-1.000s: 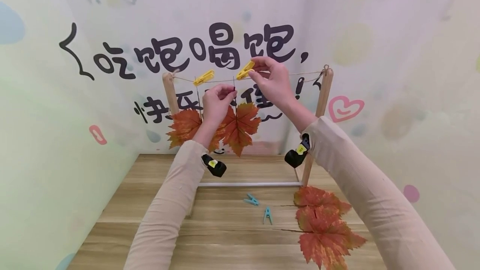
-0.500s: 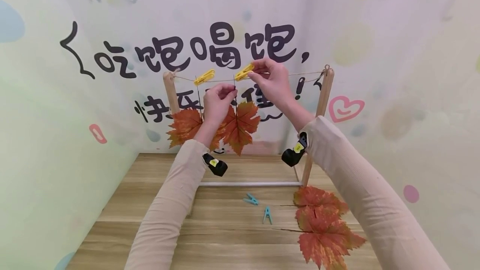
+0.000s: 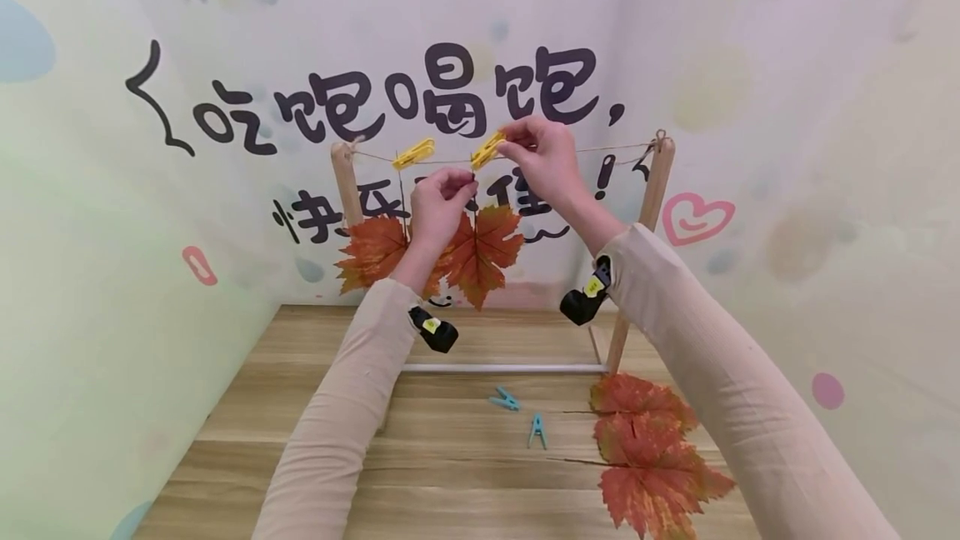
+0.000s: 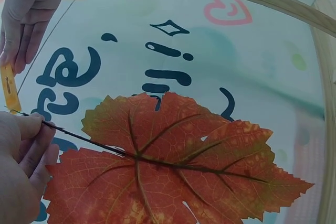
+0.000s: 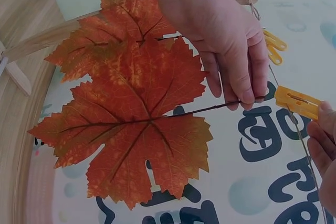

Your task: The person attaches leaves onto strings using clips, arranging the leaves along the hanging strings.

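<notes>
In the head view my left hand pinches the dark stem of an orange-red maple leaf, just below a twine line. My right hand holds a yellow clothespin by its handle end, its nose at the twine beside the stem's top. In the right wrist view the clothespin lies across the twine; whether it grips the stem, I cannot tell. To the left, a second maple leaf hangs from the twine by another yellow clothespin, partly covered by my left hand and forearm.
Wooden posts at both sides carry the twine, with a white rod low between them. Two blue clothespins lie on the wooden table. Several more maple leaves are stacked at the right, near my right sleeve. A printed cloth hangs behind.
The right hand has brought the yellow clothespin slightly left and down, so its nose now meets the top of the stem. The left hand keeps its pinch on the stem.
</notes>
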Motion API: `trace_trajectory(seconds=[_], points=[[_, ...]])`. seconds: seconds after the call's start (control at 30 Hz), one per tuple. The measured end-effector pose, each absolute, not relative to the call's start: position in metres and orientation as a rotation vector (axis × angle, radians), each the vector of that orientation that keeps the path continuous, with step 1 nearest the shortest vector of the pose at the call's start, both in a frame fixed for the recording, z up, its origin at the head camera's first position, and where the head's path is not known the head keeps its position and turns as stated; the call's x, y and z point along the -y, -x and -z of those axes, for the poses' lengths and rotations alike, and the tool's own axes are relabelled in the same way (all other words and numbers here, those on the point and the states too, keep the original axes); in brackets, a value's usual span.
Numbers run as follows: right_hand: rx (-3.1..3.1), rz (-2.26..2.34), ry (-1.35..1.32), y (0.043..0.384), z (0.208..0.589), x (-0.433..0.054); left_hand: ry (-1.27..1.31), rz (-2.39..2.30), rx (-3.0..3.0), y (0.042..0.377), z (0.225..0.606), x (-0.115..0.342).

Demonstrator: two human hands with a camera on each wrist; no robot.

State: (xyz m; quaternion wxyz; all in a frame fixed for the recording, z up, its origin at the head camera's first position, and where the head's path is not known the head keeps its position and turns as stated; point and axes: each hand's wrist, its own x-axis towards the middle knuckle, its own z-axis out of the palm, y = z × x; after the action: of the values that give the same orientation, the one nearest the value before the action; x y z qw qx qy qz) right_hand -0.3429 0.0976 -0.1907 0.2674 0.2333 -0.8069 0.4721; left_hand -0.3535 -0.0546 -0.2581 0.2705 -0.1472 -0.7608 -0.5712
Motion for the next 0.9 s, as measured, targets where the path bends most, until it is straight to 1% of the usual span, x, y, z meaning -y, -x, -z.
trace_trajectory(seconds=[0.2,0.53,0.7,0.9], points=[[2.208,-1.237,-0.613,0.342,0.187,-0.095,0.402,1.549,2.046,0.356,0.257,0.054],[2.261,-1.304,-0.621,0.345,0.189,-0.095,0.414,1.531,2.049,0.356,0.258,0.054],[2.231,-1.371,-0.642,0.342,0.191,-0.096,0.410,1.532,2.061,0.356,0.259,0.056],[2.173,-1.350,-0.661,0.334,0.194,-0.099,0.400,1.522,2.084,0.355,0.258,0.059]])
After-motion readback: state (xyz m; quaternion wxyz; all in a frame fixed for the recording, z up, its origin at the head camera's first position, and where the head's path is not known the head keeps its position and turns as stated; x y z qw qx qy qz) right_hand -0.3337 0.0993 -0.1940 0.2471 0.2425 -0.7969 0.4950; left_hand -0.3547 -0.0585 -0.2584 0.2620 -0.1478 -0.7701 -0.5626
